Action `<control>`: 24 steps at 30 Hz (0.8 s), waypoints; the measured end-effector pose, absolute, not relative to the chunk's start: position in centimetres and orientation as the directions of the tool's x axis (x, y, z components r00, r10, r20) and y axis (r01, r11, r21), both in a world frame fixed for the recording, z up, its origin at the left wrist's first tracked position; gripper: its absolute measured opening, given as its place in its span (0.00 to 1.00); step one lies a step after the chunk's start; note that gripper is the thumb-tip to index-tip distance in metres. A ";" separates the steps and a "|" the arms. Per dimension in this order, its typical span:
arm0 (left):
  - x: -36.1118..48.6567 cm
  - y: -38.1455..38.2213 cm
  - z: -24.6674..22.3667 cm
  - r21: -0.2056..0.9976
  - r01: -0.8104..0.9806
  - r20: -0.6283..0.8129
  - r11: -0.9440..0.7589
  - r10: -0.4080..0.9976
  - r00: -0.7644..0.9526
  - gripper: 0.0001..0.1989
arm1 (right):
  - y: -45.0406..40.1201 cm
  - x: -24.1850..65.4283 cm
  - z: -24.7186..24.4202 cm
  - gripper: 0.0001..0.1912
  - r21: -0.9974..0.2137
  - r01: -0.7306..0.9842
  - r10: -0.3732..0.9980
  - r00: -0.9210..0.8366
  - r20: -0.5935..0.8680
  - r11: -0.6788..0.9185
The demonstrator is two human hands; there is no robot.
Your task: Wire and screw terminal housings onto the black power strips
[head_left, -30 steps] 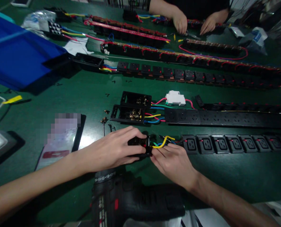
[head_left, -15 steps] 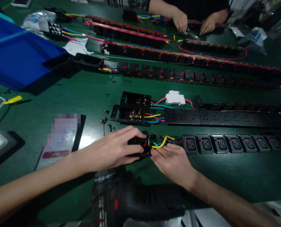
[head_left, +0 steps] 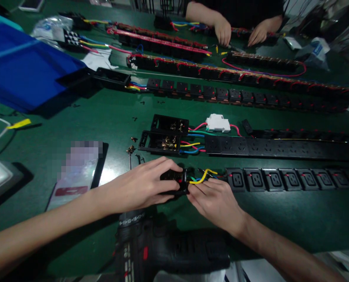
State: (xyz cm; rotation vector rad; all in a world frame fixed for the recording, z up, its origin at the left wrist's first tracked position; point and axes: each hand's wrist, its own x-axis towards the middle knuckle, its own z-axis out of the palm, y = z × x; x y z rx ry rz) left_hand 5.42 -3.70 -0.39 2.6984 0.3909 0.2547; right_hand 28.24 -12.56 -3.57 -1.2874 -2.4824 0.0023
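My left hand point(head_left: 148, 182) is wrapped over a small black plastic box point(head_left: 183, 181), fingers and thumb gripping its sides, so most of it is hidden. At the box's right end, my right hand point(head_left: 212, 201) has its fingers curled closed on the wires; its fingertips are partly hidden. A bent yellow wire point(head_left: 205, 177) sticks up above those fingers, with green and blue wires beside it. These wires run between the box and a row of black sockets point(head_left: 255, 179) on the right.
A cordless drill point(head_left: 171, 244) lies close below my hands. Beyond them are two open black boxes point(head_left: 151, 141) holding brass parts, a white breaker point(head_left: 218, 123) and a long socket strip point(head_left: 280, 147). A phone point(head_left: 77, 172) lies left. Across the table, a co-worker's hands point(head_left: 223, 31) handle another strip.
My hands keep nearly the same hold on the box and wires. The whole view has shifted very slightly.
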 end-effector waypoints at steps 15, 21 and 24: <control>5.5 -3.8 -0.3 0.376 0.245 0.077 -0.893 0.294 0.953 0.10 | -12.5 28.3 -3.7 0.09 -0.157 0.784 0.780 -0.533 0.327 0.601; 5.6 -3.8 0.0 0.389 0.219 0.125 -0.895 0.287 0.950 0.11 | -12.5 28.6 -3.6 0.09 -0.254 0.726 0.758 -0.538 0.369 0.639; 5.5 -3.8 0.0 0.398 0.222 0.111 -0.890 0.287 0.951 0.12 | -12.5 28.8 -3.0 0.08 -0.283 0.652 0.703 -0.580 0.412 0.704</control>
